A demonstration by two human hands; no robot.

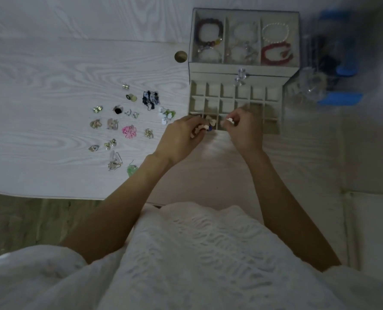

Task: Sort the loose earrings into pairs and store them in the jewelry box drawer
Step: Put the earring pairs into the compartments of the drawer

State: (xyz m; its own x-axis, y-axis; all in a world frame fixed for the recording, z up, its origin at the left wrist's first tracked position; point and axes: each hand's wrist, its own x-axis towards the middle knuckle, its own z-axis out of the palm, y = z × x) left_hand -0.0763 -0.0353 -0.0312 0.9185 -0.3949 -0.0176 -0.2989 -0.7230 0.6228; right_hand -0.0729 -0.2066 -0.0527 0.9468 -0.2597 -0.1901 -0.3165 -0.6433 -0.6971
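A beige jewelry box (pixel 244 68) stands on the white table, its gridded drawer (pixel 235 101) pulled out toward me. My left hand (pixel 181 135) is at the drawer's front left corner, fingers curled around a small earring with a dark blue bit. My right hand (pixel 242 126) hovers over the drawer's front row and pinches a small pale earring (pixel 230 120). A small earring (pixel 210 119) lies in a front compartment between my hands. Several loose earrings lie to the left, among them a pink flower (pixel 129 131), a black-and-white pair (pixel 150 98) and a green one (pixel 132 170).
The box's glass-lidded top tray holds bracelets (pixel 275 53). A round brass-coloured hole cover (pixel 180 56) sits left of the box. Clear plastic and blue items (pixel 329 86) crowd the right of the box. The table's front edge (pixel 52 196) runs near my body.
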